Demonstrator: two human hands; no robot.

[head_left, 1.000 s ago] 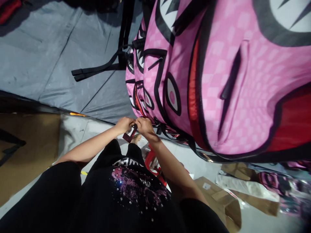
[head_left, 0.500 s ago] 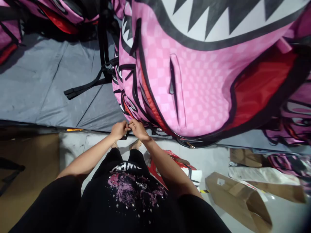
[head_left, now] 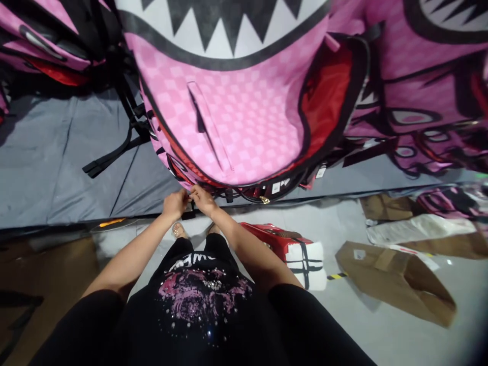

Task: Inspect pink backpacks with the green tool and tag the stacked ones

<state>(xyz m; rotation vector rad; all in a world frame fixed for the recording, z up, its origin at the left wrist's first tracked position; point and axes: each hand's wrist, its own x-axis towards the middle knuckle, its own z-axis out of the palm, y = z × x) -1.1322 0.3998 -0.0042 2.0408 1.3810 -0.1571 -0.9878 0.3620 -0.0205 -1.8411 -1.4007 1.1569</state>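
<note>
A large pink checkered backpack (head_left: 244, 117) with a shark-tooth print lies on the grey-covered table (head_left: 49, 168), its red-lined opening showing on the right. At its lower left edge my left hand (head_left: 175, 205) and my right hand (head_left: 203, 200) meet, fingers pinched close together. What sits between the fingertips is too small to make out. A small dark piece (head_left: 188, 212) hangs just under them; I cannot tell what it is. Black zip edging with a gold-coloured zip pull (head_left: 264, 200) runs along the bag's lower rim, right of my hands.
More pink backpacks (head_left: 415, 91) lie to the right, and others (head_left: 57, 56) at the upper left. A black strap (head_left: 109, 157) trails over the table. On the floor are a red and white bag (head_left: 278, 239) and an open cardboard box (head_left: 396, 279). Brown cardboard (head_left: 68, 274) stands lower left.
The view has shifted, so the backpack sits further left in it and more bags show on the right. My hands stay together at the bag's lower edge, fingers still pinched.
</note>
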